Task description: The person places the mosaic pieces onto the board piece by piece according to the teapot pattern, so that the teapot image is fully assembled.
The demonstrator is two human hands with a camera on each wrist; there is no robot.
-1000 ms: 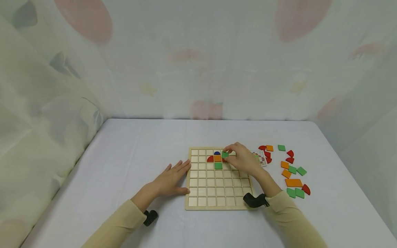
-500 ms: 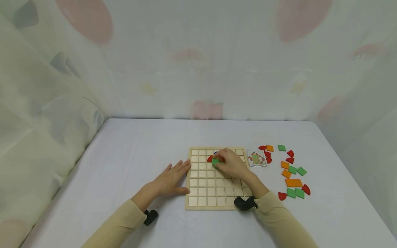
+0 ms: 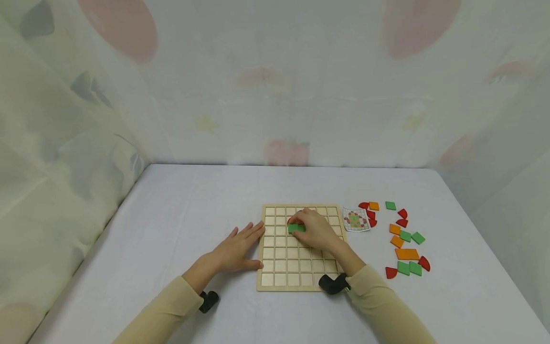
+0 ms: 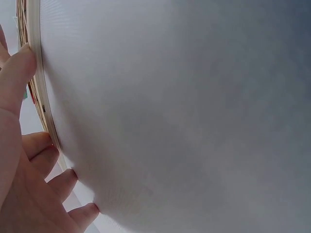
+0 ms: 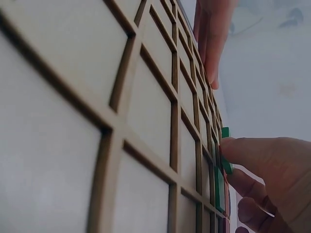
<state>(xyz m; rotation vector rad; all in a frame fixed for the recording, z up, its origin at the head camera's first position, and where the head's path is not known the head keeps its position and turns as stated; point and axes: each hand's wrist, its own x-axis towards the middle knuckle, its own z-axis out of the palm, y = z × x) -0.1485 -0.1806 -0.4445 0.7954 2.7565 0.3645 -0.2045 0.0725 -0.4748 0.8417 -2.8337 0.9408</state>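
My right hand [image 3: 315, 231] reaches over the wooden grid board [image 3: 280, 278], pinching a green square tile [image 3: 292, 228] between thumb and fingers. In the right wrist view this held green tile [image 5: 226, 162] stands tilted against the grid. Directly beside it, a second green square tile [image 5: 219, 189] sits in a cell. Part of a red quarter-circle tile [image 3: 290, 220] shows behind the fingertips; the orange tile there is hidden by the hand. My left hand [image 3: 235, 249] lies with fingers spread and straight, its fingertips and thumb against the board's left edge.
Right of the board lies a printed pattern card [image 3: 356, 220]. Beyond it, loose tiles are scattered: red quarter circles [image 3: 424, 263], orange squares [image 3: 395, 229], an orange rectangle [image 3: 407, 253] and several green squares [image 3: 418, 238]. A white cloth [image 3: 206, 205] covers the table.
My right hand has moved left and nearer over the board, carrying the green tile from the upper right cells to beside the placed green tile. My left hand has stayed still.
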